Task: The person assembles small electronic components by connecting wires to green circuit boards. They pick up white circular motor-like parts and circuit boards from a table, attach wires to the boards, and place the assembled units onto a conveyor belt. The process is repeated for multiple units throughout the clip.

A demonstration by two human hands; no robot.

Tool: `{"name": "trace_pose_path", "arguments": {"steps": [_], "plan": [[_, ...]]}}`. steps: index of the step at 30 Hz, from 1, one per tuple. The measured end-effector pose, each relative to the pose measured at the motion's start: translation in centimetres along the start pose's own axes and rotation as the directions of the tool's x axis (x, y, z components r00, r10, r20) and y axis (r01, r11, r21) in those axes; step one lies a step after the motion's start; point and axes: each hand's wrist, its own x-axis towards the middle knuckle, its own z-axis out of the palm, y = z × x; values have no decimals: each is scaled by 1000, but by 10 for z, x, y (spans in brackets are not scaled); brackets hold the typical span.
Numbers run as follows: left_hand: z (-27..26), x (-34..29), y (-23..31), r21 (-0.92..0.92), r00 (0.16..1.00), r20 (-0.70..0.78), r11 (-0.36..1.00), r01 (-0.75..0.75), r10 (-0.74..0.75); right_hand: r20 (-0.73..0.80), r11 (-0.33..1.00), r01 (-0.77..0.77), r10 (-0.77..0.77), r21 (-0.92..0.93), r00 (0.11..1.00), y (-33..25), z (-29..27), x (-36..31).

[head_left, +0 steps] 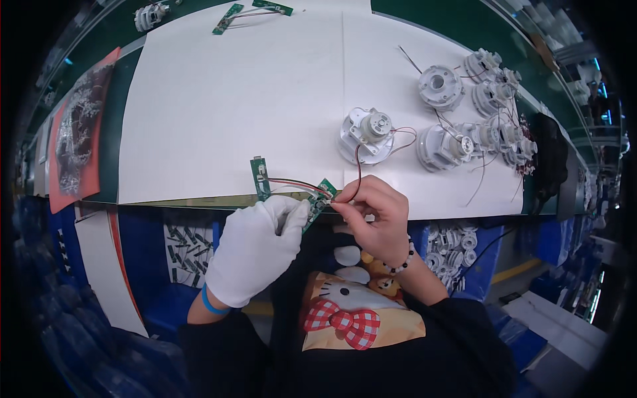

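Note:
My left hand (259,242), in a white glove, is closed on a small green circuit board (317,209) at the table's front edge. A second green board (259,176) hangs from it by red, black and white wires and stands upright beside the glove. My bare right hand (377,215) pinches the end of a dark red wire (360,172) against the first board's edge; the fingers hide the tip. That wire runs up to a white round motor unit (368,136) on the white sheet just beyond my hands.
Several more white motor units (441,87) with loose wires stand at the right. Two wired boards (229,20) lie at the far edge. An orange sheet with a clear bag of parts (83,126) is at the left. Below the table are blue bins (189,255) of boards and white parts (452,252).

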Motion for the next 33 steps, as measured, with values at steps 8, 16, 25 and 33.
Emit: {"name": "trace_pose_path", "arguments": {"steps": [8,16,25,33], "plan": [[2,1,3,115,990,-23,984,-135,138,10,990,80,-79,-117,997,-2,-3,2],[2,-1,4,99,978,14,973,-208,208,74,925,244,-233,-292,970,-1,-5,1],[-2,2,2,-43,977,112,983,-177,181,143,909,320,-291,-269,946,1,-19,9],[-1,1,4,-40,973,122,981,-192,195,125,906,316,-292,-282,948,-3,-20,8]]}}
